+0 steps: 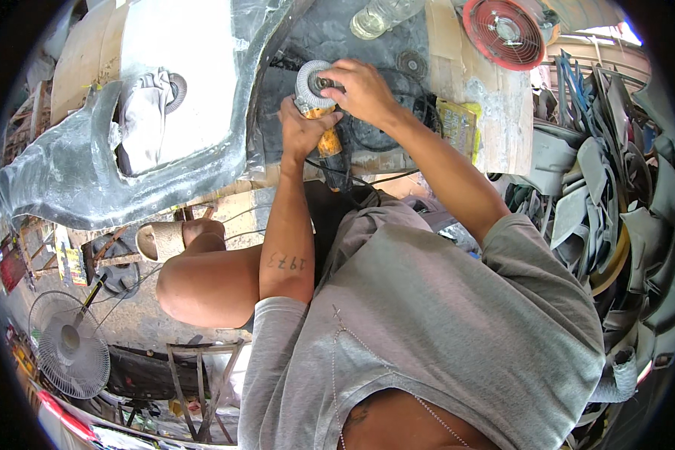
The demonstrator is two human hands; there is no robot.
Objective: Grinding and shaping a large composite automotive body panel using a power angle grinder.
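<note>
A yellow and black angle grinder [328, 144] lies with its head away from me and its cord end toward my lap. On its head sits a round grey flap disc [305, 88], facing up. My left hand [301, 126] is closed around the grinder's neck, just below the disc. With bent fingers, my right hand [361, 88] grips at the disc's dark centre; whether a separate nut is between the fingers is hidden. Beyond the right hand, another small dark disc [411, 63] lies on the work surface.
At left stands a large grey moulded panel [195, 176] with a pale cloth [147, 112] and another disc [176, 93] on it. A clear bottle [382, 19] and a red round fan [505, 31] are at the back. Scrap panels [577, 202] pile up at right; a standing fan [69, 341] is lower left.
</note>
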